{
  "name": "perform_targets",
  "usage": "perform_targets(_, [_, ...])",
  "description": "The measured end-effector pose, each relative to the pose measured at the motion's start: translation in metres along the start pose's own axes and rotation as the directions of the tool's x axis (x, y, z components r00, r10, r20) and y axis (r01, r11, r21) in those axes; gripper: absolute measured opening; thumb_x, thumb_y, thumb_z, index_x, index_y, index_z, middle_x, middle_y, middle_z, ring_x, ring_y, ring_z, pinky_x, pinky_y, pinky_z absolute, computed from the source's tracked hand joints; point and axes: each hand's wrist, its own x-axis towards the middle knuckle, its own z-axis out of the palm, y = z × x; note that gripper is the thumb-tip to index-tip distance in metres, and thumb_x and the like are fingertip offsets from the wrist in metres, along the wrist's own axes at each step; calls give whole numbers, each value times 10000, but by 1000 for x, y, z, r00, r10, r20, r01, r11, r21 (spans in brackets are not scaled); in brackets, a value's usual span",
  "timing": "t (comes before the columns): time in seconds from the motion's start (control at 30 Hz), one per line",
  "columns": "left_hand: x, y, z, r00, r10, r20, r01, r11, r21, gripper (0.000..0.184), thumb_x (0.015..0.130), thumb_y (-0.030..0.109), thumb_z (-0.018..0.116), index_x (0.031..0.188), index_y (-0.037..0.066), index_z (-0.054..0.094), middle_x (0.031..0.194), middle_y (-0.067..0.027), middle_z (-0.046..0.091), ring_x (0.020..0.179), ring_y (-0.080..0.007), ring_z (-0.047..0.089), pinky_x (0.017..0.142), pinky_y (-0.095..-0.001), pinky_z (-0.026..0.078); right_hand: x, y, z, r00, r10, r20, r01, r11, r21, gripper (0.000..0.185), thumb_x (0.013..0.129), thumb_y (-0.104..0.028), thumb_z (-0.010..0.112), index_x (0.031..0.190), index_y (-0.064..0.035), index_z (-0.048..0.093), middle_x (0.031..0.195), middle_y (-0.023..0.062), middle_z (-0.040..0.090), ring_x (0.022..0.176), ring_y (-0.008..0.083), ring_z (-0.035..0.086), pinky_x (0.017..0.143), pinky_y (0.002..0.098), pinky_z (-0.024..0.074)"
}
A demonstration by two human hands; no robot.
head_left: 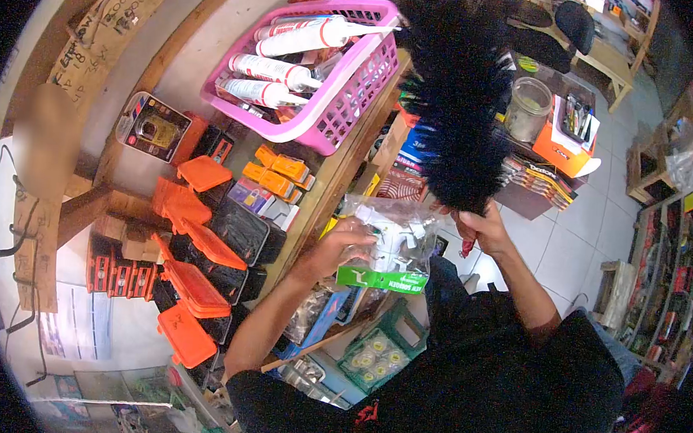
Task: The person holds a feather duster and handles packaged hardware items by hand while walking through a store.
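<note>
A clear plastic packet (392, 243) with white plastic parts inside and a green printed band is in front of me. My left hand (343, 244) grips it by its left side. My right hand (485, 226) is closed around the lower end of a big black feather duster (458, 104). The duster's bristles rise past the top of the view, and a short red handle end (467, 248) pokes out below my fingers. To the left of the packet lies the wooden shelf edge (331, 148).
A pink basket (340, 129) of white sealant tubes stands on the shelf. Near it are small orange boxes (278, 173) and black bins with orange lids (195, 287). A green crate (361, 360) sits lower down. At right are a clear jar (528, 108) and an orange box (561, 150).
</note>
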Motion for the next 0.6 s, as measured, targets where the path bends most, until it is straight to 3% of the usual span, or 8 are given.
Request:
perform_targets(0.1, [-4,15,16,999,-42,-33,42,999,1,298,837,180,653,1084,41,558,1002,-54,587,954,-167,586,777,-313,495,-3,-32,53,985,-73,-156,22,951,-308,449,714,-175,814,1071,-37,579,847,6,627,759,118,597,690,287,508])
perform_targets(0.2, [-12,26,33,998,37,-58,-31,995,100,300,824,187,650,1076,49,563,959,-45,609,907,-161,602,766,-306,490,8,-23,63,931,-343,-125,246,843,-479,397,683,-187,841,970,-26,620,691,-12,569,568,61,467,506,242,371])
perform_targets(0.27, [-14,29,36,996,74,-49,-67,988,137,306,821,185,646,1083,50,565,951,-45,615,895,-158,607,766,-306,489,11,-18,61,930,-350,-110,257,837,-483,364,681,-186,842,931,-21,636,607,-29,532,464,34,397,410,222,295])
perform_targets(0.37, [-11,28,33,999,22,-23,-20,996,91,319,824,181,640,1102,43,565,970,-54,618,903,-157,608,773,-309,490,4,-40,73,983,-119,-143,46,902,-430,345,702,-189,831,932,-21,636,585,-47,509,443,29,375,400,222,267])
perform_targets(0.43, [-5,21,24,999,-49,-18,49,998,25,340,826,187,637,1122,37,564,990,-60,624,914,-161,610,780,-310,491,4,-43,77,986,-83,-146,19,918,-397,325,713,-179,823,926,-20,636,582,-48,504,434,25,365,394,220,252])
perform_targets(0.6, [-4,20,23,999,-39,-1,39,999,24,372,837,184,621,1168,28,552,1053,-68,625,959,-173,603,806,-318,486,4,-45,83,985,-60,-162,8,953,-303,292,727,-150,810,914,3,647,599,-28,544,424,16,374,382,207,247])
